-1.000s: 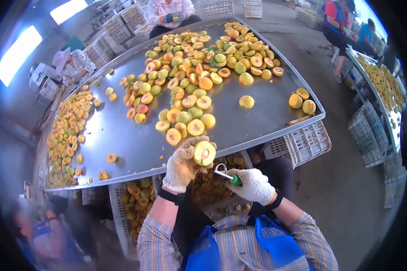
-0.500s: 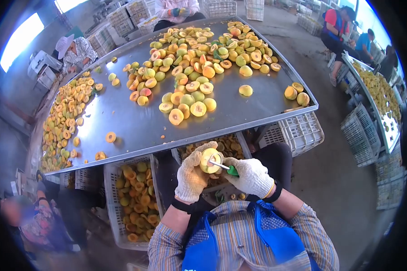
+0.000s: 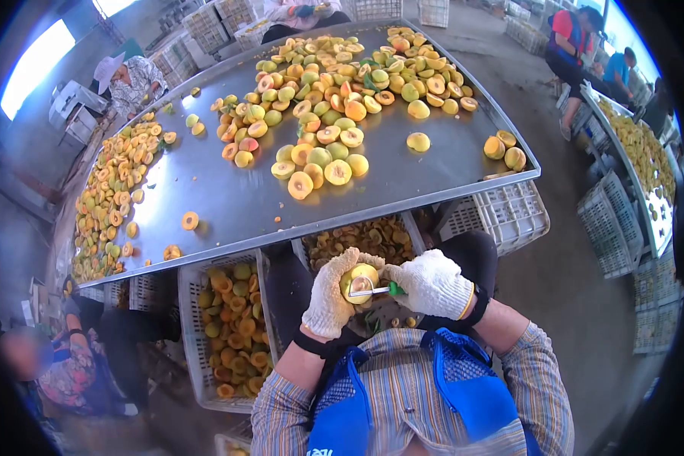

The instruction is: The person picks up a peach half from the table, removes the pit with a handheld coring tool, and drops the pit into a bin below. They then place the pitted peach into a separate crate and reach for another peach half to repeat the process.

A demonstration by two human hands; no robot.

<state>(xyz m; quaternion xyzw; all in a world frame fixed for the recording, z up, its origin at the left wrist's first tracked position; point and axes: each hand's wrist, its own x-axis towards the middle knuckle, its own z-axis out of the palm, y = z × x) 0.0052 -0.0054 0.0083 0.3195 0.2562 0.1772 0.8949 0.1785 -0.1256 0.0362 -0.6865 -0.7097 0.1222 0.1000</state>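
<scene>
Gripping a fruit half (image 3: 357,283) in the left hand (image 3: 328,302), cut face turned to camera, just off the near edge of the metal table (image 3: 239,201). Clutching a green-handled hook tool (image 3: 396,289) in the right hand (image 3: 435,284), closed round the handle, with metal at the cut face. Probably mid-scoop around the centre; can't tell how deep, or whether loosened. Judging from this, calls for a firm left-hand hold, a short controlled wrist turn, and care to keep the hook clear of gloved fingers. Note main heap (image 3: 327,95) towards the far edge, side heap (image 3: 118,182) along the left edge to the near-left corner, few loose pieces (image 3: 514,158) by the near-right corner. Also note filled crate (image 3: 192,334) below the near edge, to the left.
</scene>
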